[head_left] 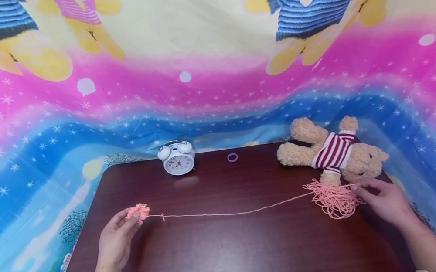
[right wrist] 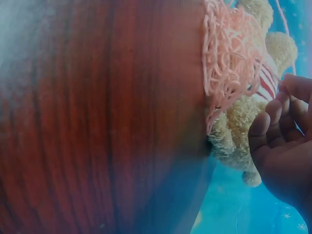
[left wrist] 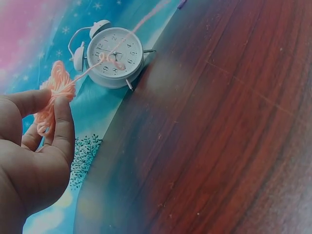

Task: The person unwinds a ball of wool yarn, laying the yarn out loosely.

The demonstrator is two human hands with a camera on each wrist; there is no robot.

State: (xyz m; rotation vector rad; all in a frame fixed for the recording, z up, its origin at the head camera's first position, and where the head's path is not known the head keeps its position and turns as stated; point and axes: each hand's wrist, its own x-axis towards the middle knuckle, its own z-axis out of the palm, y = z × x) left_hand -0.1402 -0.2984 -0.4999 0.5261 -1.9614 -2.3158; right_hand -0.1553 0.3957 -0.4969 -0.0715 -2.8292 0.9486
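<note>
My left hand point(head_left: 114, 240) pinches a small wound bundle of peach yarn point(left wrist: 59, 95) between thumb and fingers, at the left of the table. From it a single yarn strand point(head_left: 225, 214) with a small knot near the bundle runs across to the right, sagging slightly. At the right, my right hand point(head_left: 385, 198) pinches the strand between thumb and index finger, its other fingers loosely bent in the right wrist view. A loose, tangled heap of peach yarn point(head_left: 336, 201) lies beside that hand, against the arm of a teddy bear point(head_left: 334, 151) in a striped sweater.
A white twin-bell alarm clock point(head_left: 178, 159) stands near the table's back edge, left of centre. To its right lies a purple ring point(head_left: 232, 157). The dark wooden table point(head_left: 222, 258) meets a printed cloth backdrop point(head_left: 216, 123) behind and at the sides.
</note>
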